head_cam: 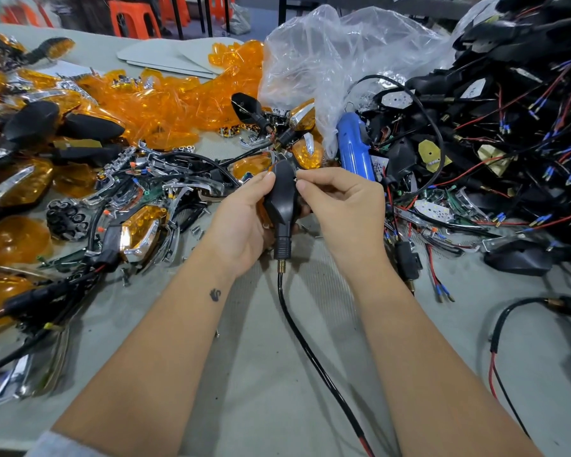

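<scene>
**Both hands on a lamp housing at a crowded bench**

A person works a black housing [283,196] at the centre of the table [271,384], lifted just clear of the surface. The left hand [241,222] wraps around it from 9 o'clock, thumb up along its side, apparently to keep the shell from twisting. The right hand [340,206] comes in from 3 o'clock with fingers curled, thumb and forefinger pinching at the housing's upper edge. Whether something small sits between those fingertips is too fine to tell. The grip suggests a fitting or seating step rather than a carry.

The housing points stem-down toward 6 o'clock, so its cable [310,351] runs freely off the threaded end and along the table toward the person, out of the way of the fingers.

Supplies lie within a short reach. A blue screwdriver [355,150] lies at 1 o'clock just beyond the right hand, probably placed there for fastening. Amber lenses [165,103] are heaped at 11 o'clock, chrome trims [178,186] are scattered at 10 o'clock, and a crumpled clear bag [330,61] rises at 12 o'clock. A tangle of wired housings [508,110] is piled at 2 o'clock, and lamps [142,232] with lenses fitted lie at 9 o'clock.
</scene>
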### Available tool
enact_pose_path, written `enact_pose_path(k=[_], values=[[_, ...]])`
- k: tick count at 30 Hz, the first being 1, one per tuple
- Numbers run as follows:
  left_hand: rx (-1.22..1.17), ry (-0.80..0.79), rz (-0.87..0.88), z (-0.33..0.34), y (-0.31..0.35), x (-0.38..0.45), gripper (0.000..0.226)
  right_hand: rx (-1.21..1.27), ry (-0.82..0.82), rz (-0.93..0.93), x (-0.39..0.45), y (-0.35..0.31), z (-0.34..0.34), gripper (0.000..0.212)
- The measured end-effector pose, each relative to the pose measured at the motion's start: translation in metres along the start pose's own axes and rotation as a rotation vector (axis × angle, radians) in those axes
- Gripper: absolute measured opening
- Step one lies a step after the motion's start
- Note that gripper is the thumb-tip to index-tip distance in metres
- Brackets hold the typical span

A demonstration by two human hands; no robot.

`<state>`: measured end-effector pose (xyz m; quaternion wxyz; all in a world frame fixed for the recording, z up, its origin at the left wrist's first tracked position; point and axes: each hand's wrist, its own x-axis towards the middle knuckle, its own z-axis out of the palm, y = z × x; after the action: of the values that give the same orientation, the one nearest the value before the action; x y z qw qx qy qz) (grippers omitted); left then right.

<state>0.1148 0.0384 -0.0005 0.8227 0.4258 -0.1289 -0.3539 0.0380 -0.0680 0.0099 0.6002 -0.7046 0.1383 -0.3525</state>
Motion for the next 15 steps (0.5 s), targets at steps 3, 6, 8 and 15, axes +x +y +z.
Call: enact_pose_path(k=[3,6,8,15], values=[[-0.029,0.008,-0.032,0.001,0.0011,-0.0009,0.029,0.023,0.006,0.022,-0.0005,-0.0022,0.0006,0.02],[-0.011,0.009,-0.07,0.0019,0.0017,-0.0019,0.032,0.03,0.0,0.034,-0.0011,-0.0043,0.0001,0.021],[0.032,-0.003,-0.105,0.0023,0.0016,-0.0035,0.035,0.028,0.003,0.034,-0.0019,-0.006,-0.0001,0.02],[-0.136,-0.014,-0.193,0.0046,0.0062,-0.0065,0.041,0.121,0.018,0.07,-0.0034,-0.0092,0.002,0.021]])
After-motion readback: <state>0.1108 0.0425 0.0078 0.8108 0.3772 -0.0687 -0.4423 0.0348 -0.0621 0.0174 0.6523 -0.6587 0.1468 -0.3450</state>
